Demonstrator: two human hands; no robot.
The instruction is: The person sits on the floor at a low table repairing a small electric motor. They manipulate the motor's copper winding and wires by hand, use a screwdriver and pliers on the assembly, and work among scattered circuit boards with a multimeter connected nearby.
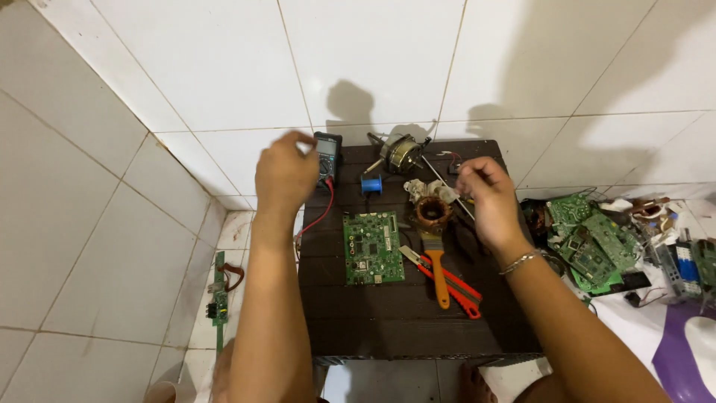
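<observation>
My left hand (286,173) rests on the meter (327,157) at the table's (395,328) eleven o'clock; I cannot tell its grip. My right hand (485,195) pinches a thin probe (447,186) at one o'clock. The board (373,247) lies centre, untouched, so testing looks barely begun. Six o'clock stays open; wall close behind.
</observation>
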